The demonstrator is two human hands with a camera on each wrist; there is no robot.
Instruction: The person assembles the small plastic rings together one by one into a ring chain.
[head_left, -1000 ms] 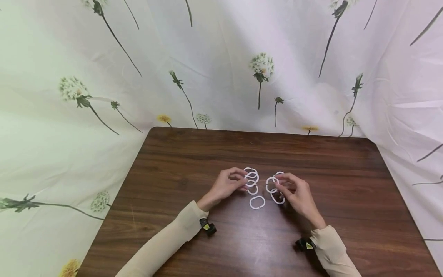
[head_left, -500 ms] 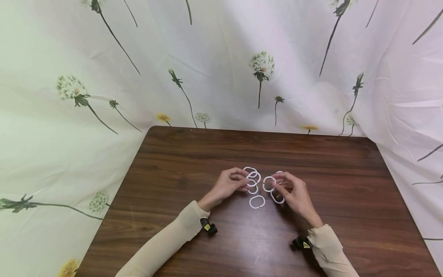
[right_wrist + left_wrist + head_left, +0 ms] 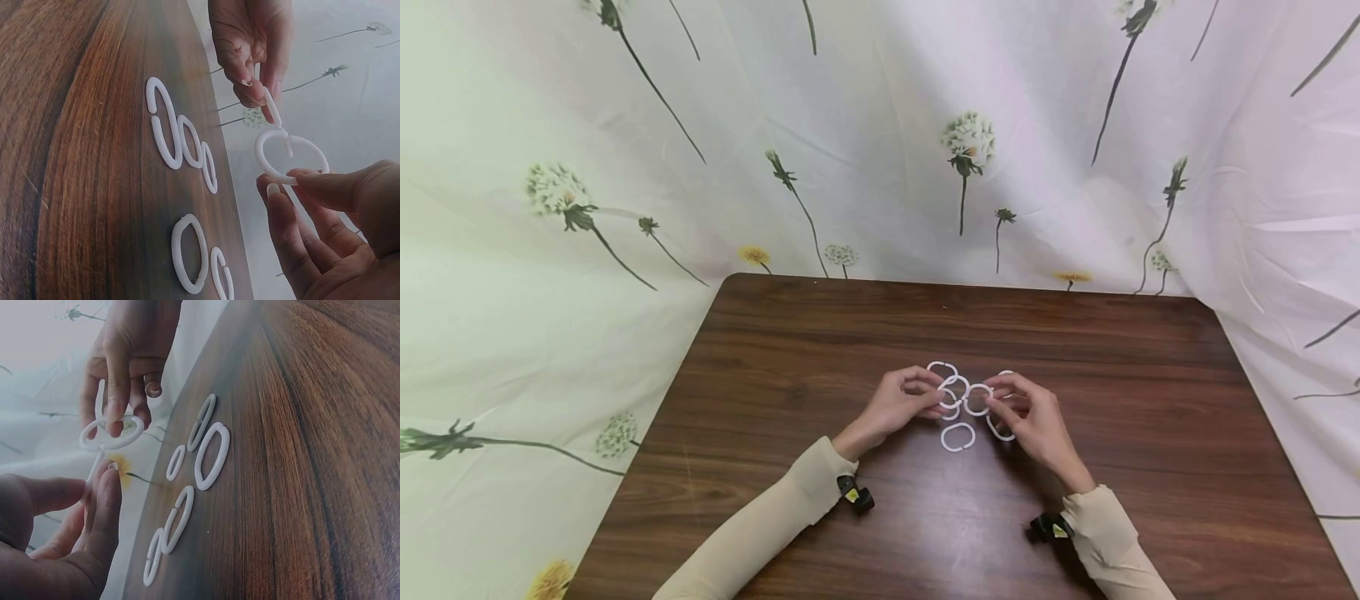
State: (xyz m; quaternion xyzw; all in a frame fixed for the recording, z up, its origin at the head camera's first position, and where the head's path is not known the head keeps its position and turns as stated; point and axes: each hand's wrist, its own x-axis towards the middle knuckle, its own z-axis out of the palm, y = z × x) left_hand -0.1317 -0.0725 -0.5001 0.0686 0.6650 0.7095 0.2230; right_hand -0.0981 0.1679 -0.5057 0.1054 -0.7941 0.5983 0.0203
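White oval plastic links, each with a small gap, are in both hands and on the table. My left hand (image 3: 887, 408) pinches one link (image 3: 272, 109) between thumb and fingers, held on edge in the right wrist view. My right hand (image 3: 1033, 421) pinches a second link (image 3: 260, 159) by its side, above the tabletop. The two held links meet, and the end of the left one passes into the ring of the right one in the right wrist view. Parts of both held links are hidden behind fingers.
Several more white links lie loose on the dark wood table (image 3: 820, 333), beneath and between the hands; one link (image 3: 943, 447) is nearest the person. A white curtain (image 3: 880, 167) with a flower print hangs behind the table. Each wrist wears a small black camera (image 3: 857, 497).
My right hand has moved left with its link until it meets the left hand's link. The left hand has shifted slightly right. The loose links stay where they were.
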